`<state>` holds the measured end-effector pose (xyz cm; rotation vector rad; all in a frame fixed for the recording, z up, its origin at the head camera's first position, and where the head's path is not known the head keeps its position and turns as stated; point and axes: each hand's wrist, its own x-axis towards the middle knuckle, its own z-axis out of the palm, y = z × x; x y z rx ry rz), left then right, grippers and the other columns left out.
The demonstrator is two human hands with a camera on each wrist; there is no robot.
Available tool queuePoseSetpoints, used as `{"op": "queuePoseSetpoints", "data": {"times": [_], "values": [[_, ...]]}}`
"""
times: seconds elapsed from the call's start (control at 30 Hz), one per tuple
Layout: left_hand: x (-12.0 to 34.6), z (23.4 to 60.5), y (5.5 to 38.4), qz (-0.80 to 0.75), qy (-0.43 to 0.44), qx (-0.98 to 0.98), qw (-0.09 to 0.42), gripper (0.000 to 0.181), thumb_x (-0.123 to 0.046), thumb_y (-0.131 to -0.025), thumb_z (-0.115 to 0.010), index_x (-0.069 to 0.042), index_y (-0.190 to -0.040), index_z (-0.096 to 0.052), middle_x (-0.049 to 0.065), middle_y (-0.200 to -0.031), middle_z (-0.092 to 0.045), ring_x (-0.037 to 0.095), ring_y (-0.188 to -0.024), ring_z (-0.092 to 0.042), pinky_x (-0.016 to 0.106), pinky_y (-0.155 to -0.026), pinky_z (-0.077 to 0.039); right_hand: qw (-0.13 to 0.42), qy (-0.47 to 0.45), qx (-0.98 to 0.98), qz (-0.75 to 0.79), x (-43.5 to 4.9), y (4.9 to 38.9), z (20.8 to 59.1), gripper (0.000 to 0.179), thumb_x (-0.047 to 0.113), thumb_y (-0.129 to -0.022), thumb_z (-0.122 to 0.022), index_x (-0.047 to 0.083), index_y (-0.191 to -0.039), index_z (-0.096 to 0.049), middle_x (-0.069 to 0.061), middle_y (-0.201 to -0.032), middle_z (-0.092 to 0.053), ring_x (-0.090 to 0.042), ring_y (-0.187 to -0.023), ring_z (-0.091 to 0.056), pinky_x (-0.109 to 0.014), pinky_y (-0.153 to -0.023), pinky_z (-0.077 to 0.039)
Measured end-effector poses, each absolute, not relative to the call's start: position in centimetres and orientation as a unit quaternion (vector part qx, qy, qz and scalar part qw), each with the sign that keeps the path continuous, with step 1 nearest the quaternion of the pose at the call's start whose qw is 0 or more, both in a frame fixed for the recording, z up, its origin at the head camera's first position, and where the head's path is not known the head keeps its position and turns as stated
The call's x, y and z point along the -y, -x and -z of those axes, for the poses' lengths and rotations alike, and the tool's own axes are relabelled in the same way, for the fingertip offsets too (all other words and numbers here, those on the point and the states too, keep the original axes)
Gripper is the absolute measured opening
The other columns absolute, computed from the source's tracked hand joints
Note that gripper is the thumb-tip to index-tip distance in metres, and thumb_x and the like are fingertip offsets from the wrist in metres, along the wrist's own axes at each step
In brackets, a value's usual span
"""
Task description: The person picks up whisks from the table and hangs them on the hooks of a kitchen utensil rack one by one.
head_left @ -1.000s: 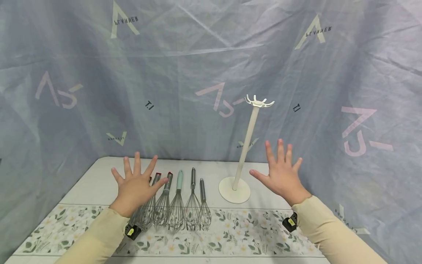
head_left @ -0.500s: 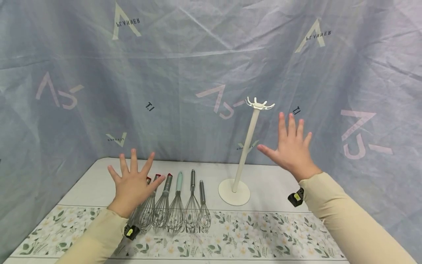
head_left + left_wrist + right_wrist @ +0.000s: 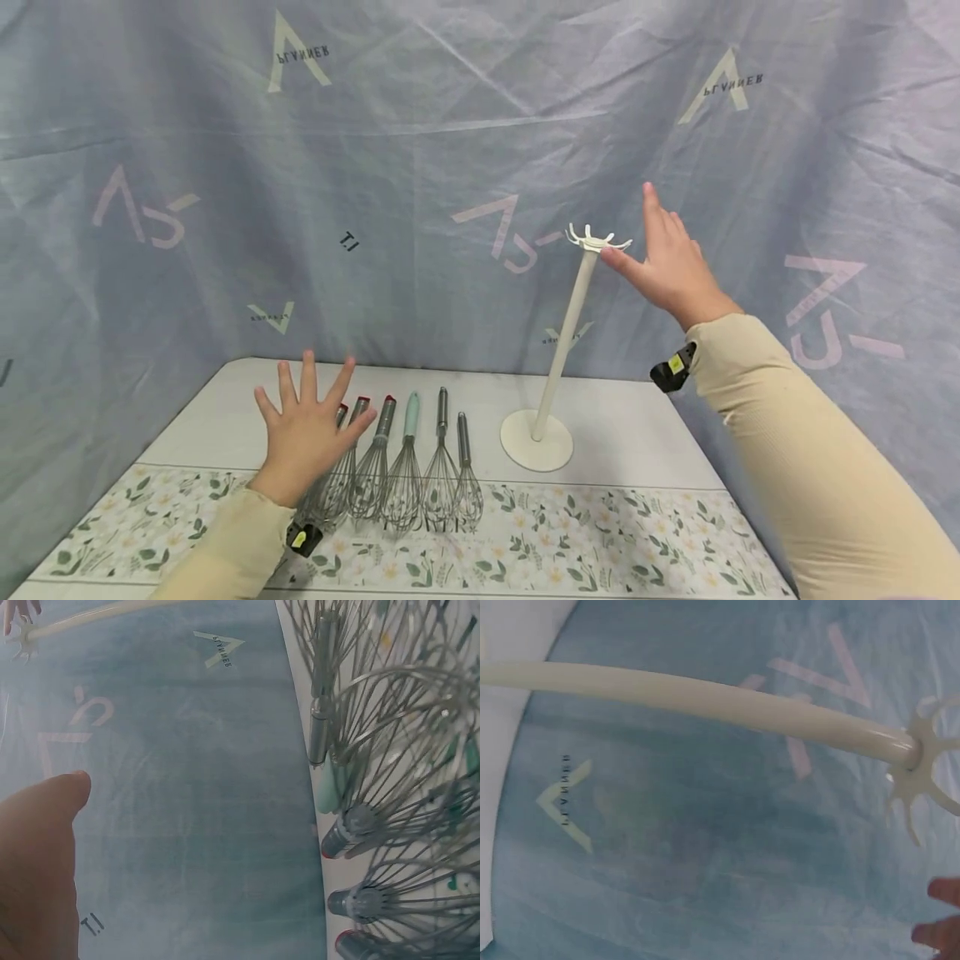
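Whisks — leftmost ptly behind L hand, stand cropped, R-wrist view

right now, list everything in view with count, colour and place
red-tipped whisks: three seen, grey, left in the row, partly hidden
mint-handled whisk: one, mint and silver, mid-row
steel-handled whisks: two, silver, right end of the row
stand: one, cream, right of the row
table: one, white, under whisks and stand
floral strip: one, white and green, across the table's near part
printed cloth: count unclear, blue-grey, behind and both sides
wrist devices: two, black and yellow, one per wrist
sleeves: two, beige, one per forearm
left hand: one, bare, overlapping the row's left
right hand: one, bare, by the stand's top, contact unclear
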<state>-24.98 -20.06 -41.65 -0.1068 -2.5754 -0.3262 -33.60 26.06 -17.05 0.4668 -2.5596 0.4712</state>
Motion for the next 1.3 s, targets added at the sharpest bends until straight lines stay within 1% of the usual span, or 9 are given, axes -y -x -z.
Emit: {"op": "queuePoseSetpoints", "data": {"times": [0.17,0.37,0.57,0.7,0.93,1.0,1.1,1.2,1.3], "values": [[20.1,42.8,24.4,0.124,0.041,0.951,0.279,0.088,-0.069,-0.092,-0.056,-0.032,-0.163,-0.02,0.03,-0.165,-0.004,0.058,-0.147,0.009,0.083,-0.104,0.006,0.204,-0.197,0.938,-0.197,-26.1,34.5,15.5,0.106,0.078,-0.092,-0.044,0.023,-0.162,0.013,-0.021,-0.167,-0.013,-0.044,-0.152,-0.014,-0.066,-0.117,-0.014],[20.4,43.6,24.0,0.137,0.038,0.952,0.27,0.085,-0.066,-0.093,-0.058,-0.028,-0.162,-0.026,0.032,-0.163,-0.01,0.063,-0.145,-0.002,0.085,-0.103,0.0,0.164,-0.218,0.936,-0.221,-26.3,35.2,15.4,0.093,0.073,-0.096,-0.042,0.031,-0.162,0.009,-0.019,-0.165,-0.023,-0.044,-0.151,-0.015,-0.068,-0.115,-0.015],[20.9,43.9,24.0,0.16,0.033,0.956,0.242,0.084,-0.065,-0.096,-0.054,-0.031,-0.163,-0.019,0.032,-0.162,-0.012,0.063,-0.144,-0.007,0.085,-0.101,-0.007,0.142,-0.226,0.938,-0.222,-26.4,36.0,15.8,0.088,0.07,-0.099,-0.04,0.031,-0.163,0.005,-0.018,-0.163,-0.029,-0.045,-0.15,-0.02,-0.069,-0.113,-0.021],[21.3,44.3,24.0,0.177,0.026,0.959,0.22,0.084,-0.066,-0.097,-0.051,-0.031,-0.164,-0.015,0.033,-0.161,-0.013,0.063,-0.143,-0.008,0.085,-0.101,-0.008,0.141,-0.233,0.936,-0.222,-26.3,36.3,15.9,0.083,0.065,-0.101,-0.039,0.029,-0.164,0.002,-0.02,-0.159,-0.035,-0.046,-0.146,-0.028,-0.067,-0.113,-0.026],[22.2,44.8,24.0,0.199,0.014,0.96,0.197,0.085,-0.068,-0.097,-0.048,-0.027,-0.164,-0.015,0.034,-0.161,-0.012,0.065,-0.142,-0.006,0.085,-0.101,-0.007,0.146,-0.242,0.932,-0.228,-26.1,36.9,16.4,0.078,0.058,-0.104,-0.039,0.027,-0.164,0.0,-0.024,-0.152,-0.043,-0.045,-0.141,-0.037,-0.065,-0.111,-0.031],[22.4,44.9,24.1,0.196,0.014,0.96,0.198,0.086,-0.069,-0.097,-0.047,-0.027,-0.164,-0.013,0.034,-0.161,-0.013,0.064,-0.142,-0.009,0.084,-0.101,-0.009,0.148,-0.24,0.931,-0.231,-26.0,37.0,16.5,0.078,0.057,-0.105,-0.041,0.028,-0.164,0.0,-0.024,-0.15,-0.045,-0.044,-0.139,-0.04,-0.065,-0.109,-0.032],[22.9,45.0,24.3,0.19,0.016,0.959,0.207,0.086,-0.065,-0.097,-0.051,-0.026,-0.165,-0.014,0.035,-0.158,-0.017,0.063,-0.139,-0.019,0.083,-0.1,-0.017,0.151,-0.24,0.93,-0.233,-25.6,37.1,16.7,0.077,0.056,-0.105,-0.042,0.028,-0.164,-0.001,-0.024,-0.146,-0.048,-0.044,-0.135,-0.044,-0.064,-0.107,-0.035],[23.4,45.0,24.4,0.19,0.022,0.958,0.215,0.085,-0.059,-0.099,-0.055,-0.021,-0.164,-0.017,0.038,-0.154,-0.023,0.062,-0.135,-0.028,0.08,-0.099,-0.026,0.16,-0.24,0.927,-0.24,-25.3,37.3,17.0,0.076,0.055,-0.105,-0.042,0.026,-0.165,-0.003,-0.024,-0.144,-0.051,-0.043,-0.133,-0.046,-0.064,-0.106,-0.036],[23.8,44.8,24.5,0.195,0.024,0.958,0.207,0.083,-0.056,-0.1,-0.055,-0.016,-0.164,-0.018,0.04,-0.149,-0.027,0.063,-0.133,-0.031,0.077,-0.098,-0.031,0.171,-0.237,0.922,-0.255,-25.2,37.5,17.5,0.076,0.055,-0.106,-0.041,0.024,-0.165,-0.004,-0.023,-0.144,-0.051,-0.042,-0.134,-0.046,-0.063,-0.105,-0.037]]}}
